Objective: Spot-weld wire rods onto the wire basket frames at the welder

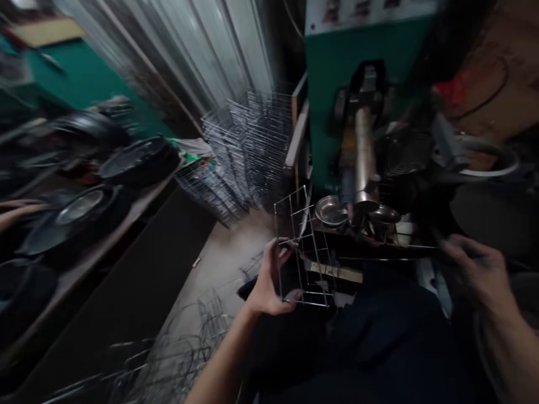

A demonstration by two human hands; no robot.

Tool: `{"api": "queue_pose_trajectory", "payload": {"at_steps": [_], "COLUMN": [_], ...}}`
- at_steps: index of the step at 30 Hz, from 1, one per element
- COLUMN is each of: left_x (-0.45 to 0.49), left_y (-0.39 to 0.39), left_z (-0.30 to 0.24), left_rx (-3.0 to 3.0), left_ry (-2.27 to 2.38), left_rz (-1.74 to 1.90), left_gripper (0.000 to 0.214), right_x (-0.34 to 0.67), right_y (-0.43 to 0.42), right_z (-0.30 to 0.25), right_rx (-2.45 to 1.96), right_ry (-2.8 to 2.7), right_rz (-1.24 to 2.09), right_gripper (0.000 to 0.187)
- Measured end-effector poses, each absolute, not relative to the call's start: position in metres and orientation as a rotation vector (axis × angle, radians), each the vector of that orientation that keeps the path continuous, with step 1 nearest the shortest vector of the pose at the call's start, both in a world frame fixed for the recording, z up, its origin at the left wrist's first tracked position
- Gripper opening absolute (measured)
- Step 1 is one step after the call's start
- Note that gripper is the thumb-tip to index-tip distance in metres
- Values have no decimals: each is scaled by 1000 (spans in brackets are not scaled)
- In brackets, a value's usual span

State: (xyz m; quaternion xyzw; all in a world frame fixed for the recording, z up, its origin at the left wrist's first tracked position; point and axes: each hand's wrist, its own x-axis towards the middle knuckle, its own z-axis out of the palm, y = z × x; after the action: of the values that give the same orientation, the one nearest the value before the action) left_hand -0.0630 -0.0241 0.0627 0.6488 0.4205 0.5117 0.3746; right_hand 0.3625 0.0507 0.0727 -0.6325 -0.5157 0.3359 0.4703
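My left hand [269, 278] grips the wire rack frame [304, 247] at its near edge, fingers curled around the bars, with the frame standing tilted in my grasp. My right hand [478, 269] is half closed beside a thin metal rod [391, 246]; I cannot tell whether it holds it. Farther off, steel dishes [330, 210] sit below the green machine [332, 101].

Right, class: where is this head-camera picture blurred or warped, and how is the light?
In the head view, the corrugated metal sheet bends from lens distortion, the black pans at left smear, and the wire rack in the left hand stays fairly sharp. Light is dim, with glare on the steel cylinder.
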Motion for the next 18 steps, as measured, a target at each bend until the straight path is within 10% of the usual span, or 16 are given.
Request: {"api": "queue_pose_trajectory", "payload": {"at_steps": [18], "left_x": [-49], "left_y": [-13], "left_z": [55], "left_rx": [1744], "left_ry": [1050], "left_rz": [1262], "left_gripper": [96], "right_x": [317], "right_y": [82], "right_z": [93], "right_rx": [-1336], "right_ry": [-1547], "right_rz": [852], "right_gripper": [63]}}
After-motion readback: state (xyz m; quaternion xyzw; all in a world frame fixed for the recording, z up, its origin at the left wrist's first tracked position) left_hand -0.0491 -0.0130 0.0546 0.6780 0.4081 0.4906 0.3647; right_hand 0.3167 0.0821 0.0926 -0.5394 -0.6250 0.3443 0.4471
